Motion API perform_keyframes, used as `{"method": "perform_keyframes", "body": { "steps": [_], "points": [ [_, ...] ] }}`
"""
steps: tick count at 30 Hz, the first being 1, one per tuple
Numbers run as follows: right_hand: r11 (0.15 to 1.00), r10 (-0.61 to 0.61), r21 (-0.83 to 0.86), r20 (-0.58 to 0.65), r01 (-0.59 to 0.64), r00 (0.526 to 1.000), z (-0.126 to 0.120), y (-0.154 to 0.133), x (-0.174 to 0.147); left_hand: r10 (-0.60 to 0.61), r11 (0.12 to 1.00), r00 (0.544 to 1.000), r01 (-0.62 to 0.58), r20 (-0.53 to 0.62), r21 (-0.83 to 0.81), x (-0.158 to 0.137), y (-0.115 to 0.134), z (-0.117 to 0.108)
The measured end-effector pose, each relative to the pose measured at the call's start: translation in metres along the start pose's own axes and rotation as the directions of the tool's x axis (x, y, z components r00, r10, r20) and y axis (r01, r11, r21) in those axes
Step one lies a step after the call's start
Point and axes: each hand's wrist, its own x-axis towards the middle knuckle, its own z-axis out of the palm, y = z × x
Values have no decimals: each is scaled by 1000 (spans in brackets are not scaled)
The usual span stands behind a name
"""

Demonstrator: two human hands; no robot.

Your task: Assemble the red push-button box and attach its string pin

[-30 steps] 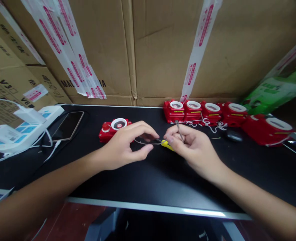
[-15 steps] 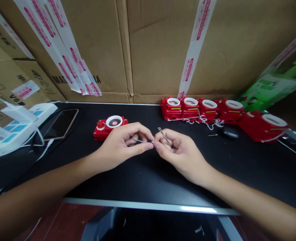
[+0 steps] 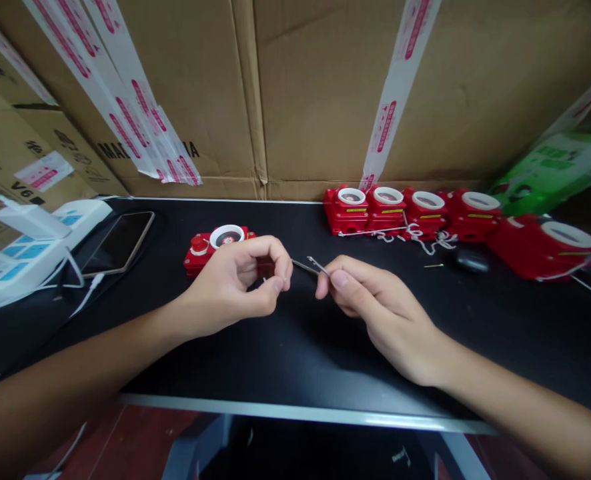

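Observation:
Above the middle of the black table [image 3: 295,360], my left hand [image 3: 235,287] pinches one end of a thin metal pin [image 3: 308,267] between thumb and forefinger. My right hand [image 3: 375,307] pinches a second thin metal piece [image 3: 318,265] at its thumb tip, right beside the first. The two pieces meet or cross between my hands; how they join is too small to tell. A single red box with a white ring and a red button [image 3: 218,245] lies just behind my left hand.
A row of several red boxes with white rings [image 3: 415,210] with white string stands at the back right, a larger one [image 3: 545,247] further right. A phone [image 3: 120,243] and a white power strip [image 3: 30,247] lie at left. Cardboard cartons [image 3: 295,93] wall the back.
My hands have drawn slightly apart and the metal pieces now show between them. The yellow part seen a second ago in my right fingers is out of sight.

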Motion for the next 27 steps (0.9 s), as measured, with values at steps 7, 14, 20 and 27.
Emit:
{"method": "perform_keyframes", "body": {
  "steps": [7, 14, 20, 27],
  "points": [
    [976, -105, -186, 39, 111, 994, 4, -9, -2, -62, 973, 996, 75, 65, -218, -7, 1, 0],
    [992, -52, -108, 97, 63, 994, 7, -6, -4, -102, 990, 994, 106, 48, -96, -7, 9, 1],
    [996, -64, -56, 151, 73, 986, 7, -7, -4, -77, 995, 996, 79, 39, -56, -7, 9, 1],
    [993, -74, -81, 181, 90, 981, 9, -9, -4, -52, 998, 998, 52, 40, 23, -8, 10, 0]
  ]
}}
